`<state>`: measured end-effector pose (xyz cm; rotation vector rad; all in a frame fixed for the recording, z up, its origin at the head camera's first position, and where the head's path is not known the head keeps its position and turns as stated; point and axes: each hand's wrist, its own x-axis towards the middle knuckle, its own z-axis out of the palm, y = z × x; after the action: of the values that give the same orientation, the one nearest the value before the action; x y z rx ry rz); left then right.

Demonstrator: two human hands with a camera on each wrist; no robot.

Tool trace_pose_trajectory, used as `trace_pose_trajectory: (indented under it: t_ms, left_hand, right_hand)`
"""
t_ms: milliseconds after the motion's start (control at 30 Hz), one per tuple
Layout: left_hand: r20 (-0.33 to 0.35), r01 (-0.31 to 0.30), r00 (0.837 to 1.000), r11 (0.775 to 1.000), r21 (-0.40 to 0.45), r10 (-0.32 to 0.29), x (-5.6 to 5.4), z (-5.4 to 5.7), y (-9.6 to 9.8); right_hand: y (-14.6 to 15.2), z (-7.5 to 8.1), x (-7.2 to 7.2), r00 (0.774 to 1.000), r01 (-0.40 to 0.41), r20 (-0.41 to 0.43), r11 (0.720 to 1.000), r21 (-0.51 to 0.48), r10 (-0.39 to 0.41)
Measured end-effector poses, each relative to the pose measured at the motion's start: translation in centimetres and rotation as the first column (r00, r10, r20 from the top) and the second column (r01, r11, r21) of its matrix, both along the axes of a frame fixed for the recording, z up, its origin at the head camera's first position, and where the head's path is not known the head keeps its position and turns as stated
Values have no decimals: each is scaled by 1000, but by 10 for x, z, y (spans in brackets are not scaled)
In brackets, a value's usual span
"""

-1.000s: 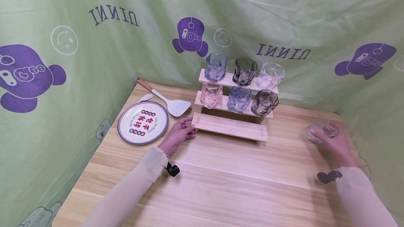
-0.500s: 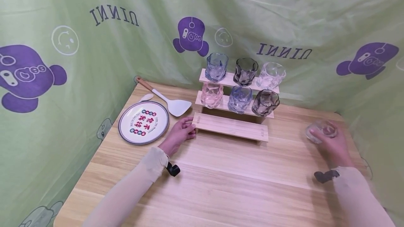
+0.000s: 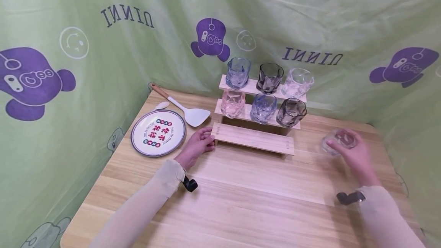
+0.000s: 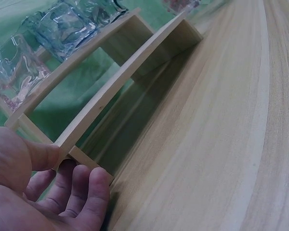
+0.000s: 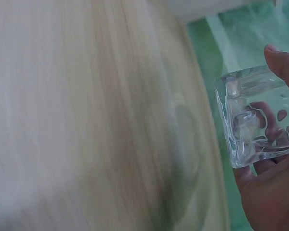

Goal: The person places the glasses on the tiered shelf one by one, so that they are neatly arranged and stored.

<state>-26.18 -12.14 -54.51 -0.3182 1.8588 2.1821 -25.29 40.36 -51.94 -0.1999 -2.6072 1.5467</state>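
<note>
My right hand grips a clear drinking glass at the right side of the table. In the right wrist view the glass lies tilted between thumb and fingers. At the left end of a three-step wooden rack, my left hand holds the lowest step. The left wrist view shows the thumb against that step's end, with the fingers curled below it. Nothing stands on the lowest step. On the middle step are a pink glass, a blue glass and a smoky grey glass.
The top step carries a blue glass, a dark grey glass and a clear glass. Left of the rack lie a printed plate, a white spatula and a small white spoon. A green curtain hangs behind the table.
My right hand has moved a little left toward the rack, carrying the clear glass. My left hand keeps its hold on the rack, and the head view has shifted slightly.
</note>
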Motion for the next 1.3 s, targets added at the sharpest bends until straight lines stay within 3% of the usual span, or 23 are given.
trace_pose_trajectory:
  t_ms: [133,267,367,500,667,867,1033,1300]
  left_hand:
    - [7,8,1000,1000,5,-8,0,-1,2]
    - [4,9,1000,1000,8,-9,1,0,1]
    - [0,1,1000,1000,10,-1,1,0,-1]
    - [-4,-10,1000,1000,8,10,1,2,-4]
    - [-15,-10,1000,1000,9,10,-1,1,-1]
    - [-11,2,1000,1000,9,-2,-2,-1,4]
    - [0,0,1000,1000,7,0,0,0,5]
    - [-10,-6,1000,1000,10,6,2,1,3]
  right_hand:
    - [-25,16,12,997,-78,-10,993,84,79]
    - [-60,32,24,979,-195,-48,978,68,199]
    - [-91,43,28,953,-288,-80,957,40,291]
    - [-136,50,28,937,-324,-125,945,41,327]
    - [-188,38,19,935,-279,-202,957,84,290]
    - [-231,18,11,949,-144,-280,989,31,147]
    - [-247,8,11,936,-115,-341,992,-57,89]
    - [-257,2,8,919,-65,-393,996,-55,38]
